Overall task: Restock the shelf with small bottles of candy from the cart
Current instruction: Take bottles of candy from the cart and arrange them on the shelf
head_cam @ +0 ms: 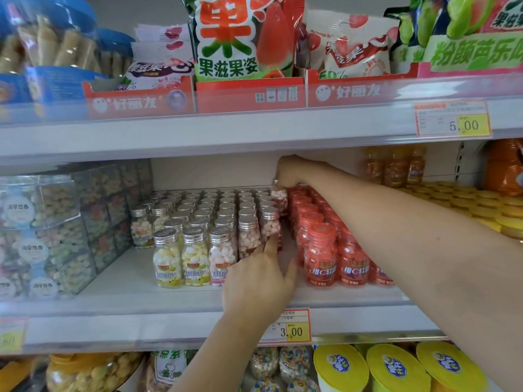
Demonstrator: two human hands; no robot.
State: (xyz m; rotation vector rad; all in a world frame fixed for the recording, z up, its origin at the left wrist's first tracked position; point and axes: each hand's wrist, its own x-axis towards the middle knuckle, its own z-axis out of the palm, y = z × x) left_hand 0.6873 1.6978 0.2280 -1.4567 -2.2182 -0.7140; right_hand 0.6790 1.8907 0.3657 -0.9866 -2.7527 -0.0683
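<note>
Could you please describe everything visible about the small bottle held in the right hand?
The small bottle is clear, looks like plastic or glass, and is filled with pink and white candies. The right hand grips its top from above, hiding the cap. It is upright at the back of the shelf, between the silver-capped bottles and the red bottles.

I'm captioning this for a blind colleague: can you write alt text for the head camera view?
A person's right hand lowers a small candy bottle at the back of the silver-capped bottles on a shelf, while the left hand rests at the front rows beside red-capped bottles.
</note>
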